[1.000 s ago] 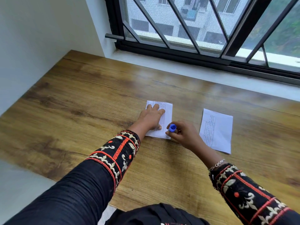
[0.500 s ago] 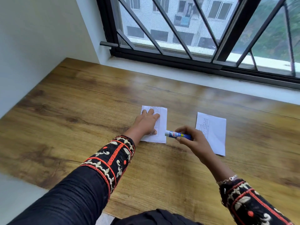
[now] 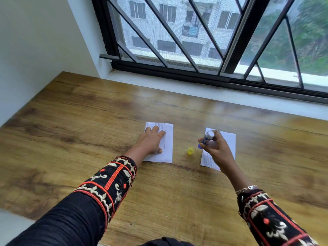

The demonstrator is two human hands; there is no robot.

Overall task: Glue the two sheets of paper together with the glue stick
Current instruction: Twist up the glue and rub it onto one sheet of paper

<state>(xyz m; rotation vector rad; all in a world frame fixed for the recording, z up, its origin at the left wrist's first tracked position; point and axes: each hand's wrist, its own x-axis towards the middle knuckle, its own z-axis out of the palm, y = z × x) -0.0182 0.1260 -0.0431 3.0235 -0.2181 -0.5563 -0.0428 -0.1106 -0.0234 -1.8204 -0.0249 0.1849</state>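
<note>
Two small white printed sheets lie side by side on the wooden table. My left hand (image 3: 151, 142) rests flat with spread fingers on the left sheet (image 3: 167, 139). My right hand (image 3: 215, 148) hovers over the right sheet (image 3: 229, 139) and grips a blue and white glue stick (image 3: 205, 139), held tilted with its pale tip up. A small yellow cap (image 3: 190, 150) stands on the wood between the two sheets, apart from both hands.
The wooden table (image 3: 88, 139) runs under a white sill (image 3: 195, 93) and a black barred window (image 3: 195, 50) at the back. A white wall (image 3: 35, 50) borders the left side. The table's near edge drops off at lower left.
My right hand carried the glue stick from the left sheet's edge over to the right sheet and tilted it up. The yellow cap has come into view. The left hand stayed flat on its sheet.
</note>
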